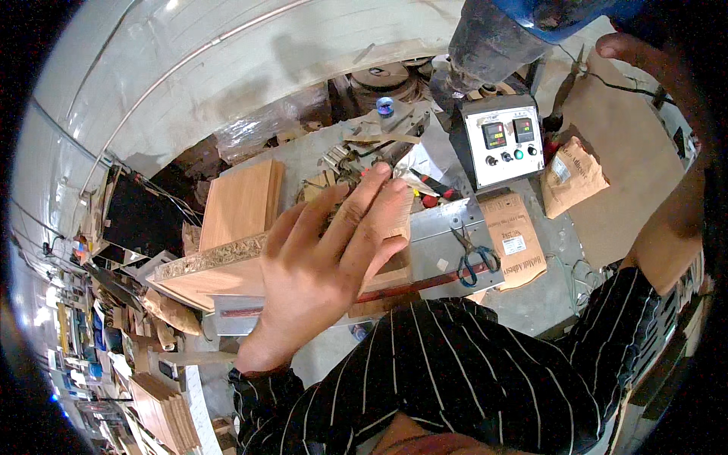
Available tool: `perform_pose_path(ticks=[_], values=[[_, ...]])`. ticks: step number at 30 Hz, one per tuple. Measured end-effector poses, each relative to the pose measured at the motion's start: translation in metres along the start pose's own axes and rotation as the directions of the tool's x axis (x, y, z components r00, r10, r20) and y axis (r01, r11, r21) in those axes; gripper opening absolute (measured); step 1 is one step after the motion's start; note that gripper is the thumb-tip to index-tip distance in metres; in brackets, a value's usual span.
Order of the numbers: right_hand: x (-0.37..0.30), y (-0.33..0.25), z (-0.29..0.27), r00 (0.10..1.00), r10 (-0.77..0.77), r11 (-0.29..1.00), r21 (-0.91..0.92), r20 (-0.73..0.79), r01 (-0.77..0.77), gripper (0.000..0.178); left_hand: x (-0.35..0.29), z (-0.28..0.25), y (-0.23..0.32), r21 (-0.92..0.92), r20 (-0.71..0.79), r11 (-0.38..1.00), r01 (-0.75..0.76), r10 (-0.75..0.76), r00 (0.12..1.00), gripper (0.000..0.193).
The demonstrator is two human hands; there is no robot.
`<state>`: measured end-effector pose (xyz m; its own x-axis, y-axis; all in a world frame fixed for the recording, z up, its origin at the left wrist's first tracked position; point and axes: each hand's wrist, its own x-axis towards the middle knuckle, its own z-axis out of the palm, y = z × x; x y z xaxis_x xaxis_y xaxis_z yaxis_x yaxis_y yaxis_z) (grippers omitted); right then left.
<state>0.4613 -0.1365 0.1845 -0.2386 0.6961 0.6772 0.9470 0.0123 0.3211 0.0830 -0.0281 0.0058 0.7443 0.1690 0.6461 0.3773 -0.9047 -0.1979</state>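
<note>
My left hand [326, 243] stretches out palm down over the bench, fingers extended and slightly apart, with nothing seen in it. Behind its wrist and palm lies a wood-faced chipboard panel [220, 265] with a rough raw edge; whether the hand touches it I cannot tell. More wood-coloured boards [241, 199] are stacked just beyond. Scissors with dark blue handles [474, 262] lie to the right of this hand. At the upper right rim my right hand [641, 57] is raised near a blue and grey machine part [493, 42]; one digit shows, the rest is lost in darkness.
A control box [500, 144] with two displays and knobs stands at the back right. Brown paper bags [572, 178] lie beside it. Loose hand tools [345, 155] and a small blue-rimmed roll [385, 106] are on the bench. Stacked panels [163, 413] stand at lower left.
</note>
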Motion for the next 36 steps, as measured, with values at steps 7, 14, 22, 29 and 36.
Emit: perform_pose_path(ticks=[7, 14, 22, 29, 36], values=[[0.001, -0.003, 0.002, 1.000, 0.005, 1.000, -0.022, 0.001, -0.005, 0.051, 0.000, 0.001, 0.001, 0.007, -0.016, 1.000, 0.009, -0.009, 1.000, 0.061], [0.011, -0.009, -0.002, 1.000, -0.011, 0.999, -0.052, -0.016, 0.010, 0.051, -0.010, 0.009, -0.008, -0.049, -0.125, 0.998, 0.025, -0.031, 0.992, 0.061], [0.021, -0.016, 0.006, 0.999, -0.031, 0.997, -0.065, -0.007, 0.031, 0.050, -0.011, 0.004, -0.004, -0.059, -0.104, 0.998, 0.032, -0.038, 0.994, 0.054], [0.032, -0.023, 0.010, 0.999, -0.054, 0.995, -0.084, 0.005, 0.054, 0.050, -0.010, 0.003, -0.003, -0.065, -0.140, 0.998, -0.008, -0.001, 0.990, 0.050], [0.038, -0.028, 0.013, 0.998, -0.062, 0.993, -0.104, 0.004, 0.063, 0.050, -0.016, 0.006, -0.014, -0.052, -0.191, 0.990, -0.131, 0.119, 0.974, 0.034]])
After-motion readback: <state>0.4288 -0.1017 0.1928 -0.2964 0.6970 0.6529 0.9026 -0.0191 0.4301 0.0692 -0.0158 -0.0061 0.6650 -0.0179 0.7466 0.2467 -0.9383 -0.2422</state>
